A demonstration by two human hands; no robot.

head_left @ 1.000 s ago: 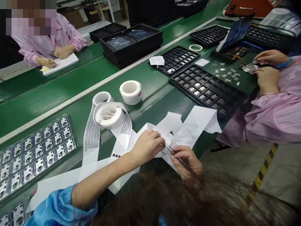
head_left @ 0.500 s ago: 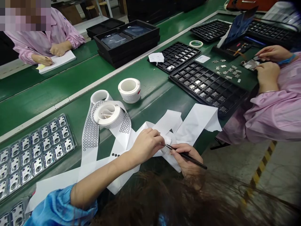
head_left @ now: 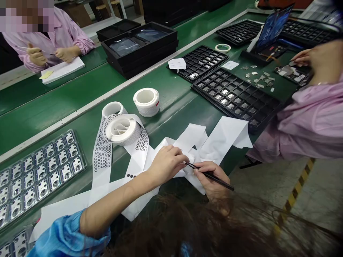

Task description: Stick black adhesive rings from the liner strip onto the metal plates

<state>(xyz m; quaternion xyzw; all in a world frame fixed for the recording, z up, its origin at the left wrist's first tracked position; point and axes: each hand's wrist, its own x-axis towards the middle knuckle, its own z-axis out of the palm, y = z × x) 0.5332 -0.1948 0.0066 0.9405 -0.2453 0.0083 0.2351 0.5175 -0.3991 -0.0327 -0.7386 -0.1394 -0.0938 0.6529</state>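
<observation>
Black tweezers (head_left: 217, 179) are gripped in my right hand (head_left: 211, 175), their tips pointing left at my other fingertips. My left hand (head_left: 168, 160) is closed in a pinch by those tips. A tiny dark ring (head_left: 187, 164) shows where tips and fingers meet; whether the fingers hold it, or anything, I cannot make out. Under both hands lie crumpled white backing strips (head_left: 223, 137). To the left, a strip printed with black rings (head_left: 102, 155) hangs by a white sticker roll (head_left: 122, 131). A few black dots (head_left: 131, 175) sit on the paper beside my left forearm.
Another white roll (head_left: 146, 101) stands behind. A clear tray of metal parts (head_left: 40, 171) lies at left. Black compartment trays (head_left: 238, 94) with small metal pieces lie at right, near a co-worker's hand (head_left: 325, 60). Stacked black boxes (head_left: 142, 46) and another co-worker (head_left: 64, 32) are across the line.
My hands and the tweezers have barely moved. Across the line, the co-worker's writing hand has lifted off the paper. The co-worker at right has moved an arm over the work there.
</observation>
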